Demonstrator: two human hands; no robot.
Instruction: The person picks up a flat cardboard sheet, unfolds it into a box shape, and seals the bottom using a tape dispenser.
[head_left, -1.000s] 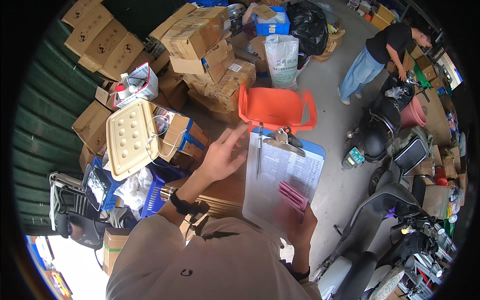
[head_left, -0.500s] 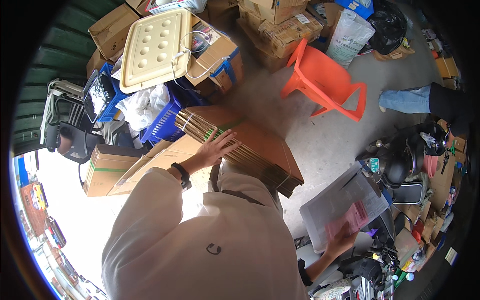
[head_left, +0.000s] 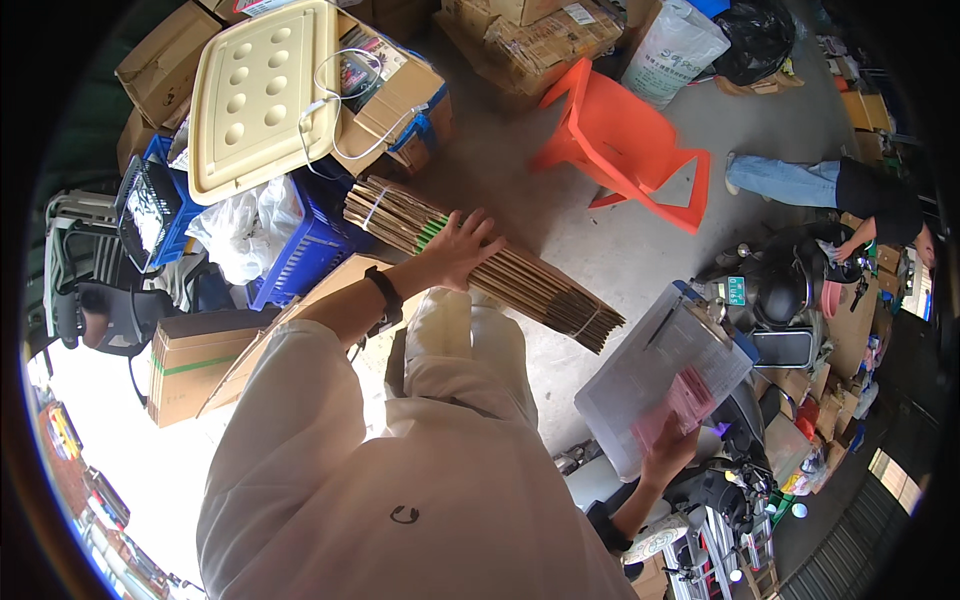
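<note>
Left hand (head_left: 462,248) spread flat on strapped bundle of flattened cardboard (head_left: 480,262): stiff, likely heavy, best gripped at straps; right hand (head_left: 668,452) holds clipboard (head_left: 660,375)

The left hand (head_left: 462,247) is resting on the bundle of flattened cartons (head_left: 480,262), which is lying in front of the person. A crate (head_left: 305,250) is sitting to its left, a chair (head_left: 625,150) beyond it, and the right hand (head_left: 668,452) is holding the clipboard (head_left: 660,375) to the right.

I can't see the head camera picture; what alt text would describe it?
A person's left hand rests on a strapped bundle of flattened brown cardboard boxes, while the right hand holds a clear plastic clipboard with pink slips. Nearby stand an orange plastic chair, a blue plastic crate and stacked cartons.
</note>
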